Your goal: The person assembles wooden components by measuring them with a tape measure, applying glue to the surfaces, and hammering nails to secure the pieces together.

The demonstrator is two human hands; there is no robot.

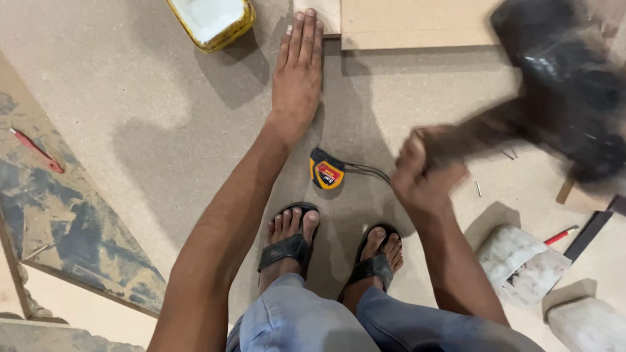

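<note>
My left hand [298, 71] lies flat, fingers together, on the brown board [156, 108], its fingertips touching the edge of a lighter wooden panel [415, 20]. My right hand [424, 174] grips the handle of a large black hammer [566, 88], blurred in motion above the panel's right end. A yellow and black tape measure [325, 171] rests between my hands, just ahead of my sandalled feet [290, 241].
A yellow tub of white paste [208, 11] stands at the top left. A red pencil [36, 150] lies at the left, another red pencil [559, 236] at the right. Loose nails [477, 189], crumpled paper [521, 263] and a pale block [595, 330] sit nearby.
</note>
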